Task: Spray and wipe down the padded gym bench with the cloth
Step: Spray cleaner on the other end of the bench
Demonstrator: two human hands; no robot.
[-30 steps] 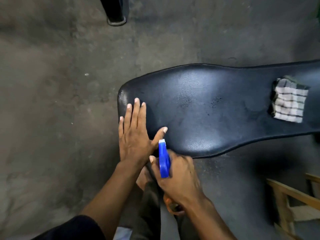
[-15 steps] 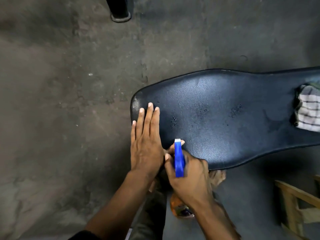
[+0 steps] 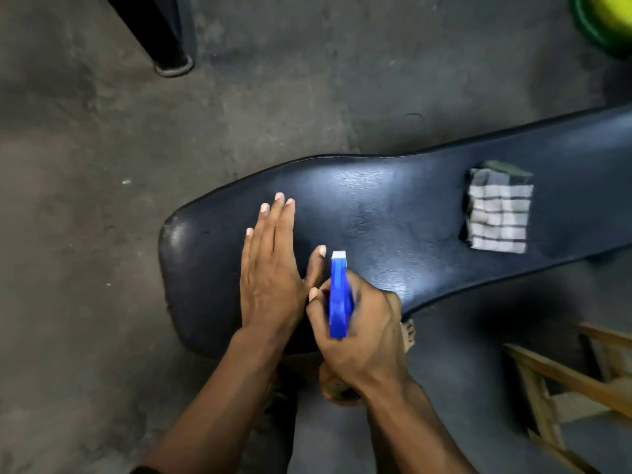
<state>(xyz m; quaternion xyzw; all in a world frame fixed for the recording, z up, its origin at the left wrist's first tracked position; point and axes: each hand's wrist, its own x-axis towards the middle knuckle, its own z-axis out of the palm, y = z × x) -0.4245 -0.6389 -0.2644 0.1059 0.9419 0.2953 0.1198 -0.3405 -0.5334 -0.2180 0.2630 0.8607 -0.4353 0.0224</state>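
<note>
The black padded bench runs from the centre to the right edge, its rounded end at the left. My left hand lies flat and palm-down on the bench near that end, fingers together and holding nothing. My right hand grips a spray bottle with a blue trigger head, its white nozzle pointing out over the bench; the bottle's body is mostly hidden under my hand. A folded grey-and-white checked cloth lies on the bench to the right, apart from both hands.
The floor is bare grey concrete. A black post with a foot stands at the top left. A wooden frame sits at the lower right, close to the bench. A green and yellow object shows at the top right corner.
The view has shifted, so more of the bench and the whole cloth show. My left hand now rests further onto the pad. The spray bottle stays in my right hand beside it.
</note>
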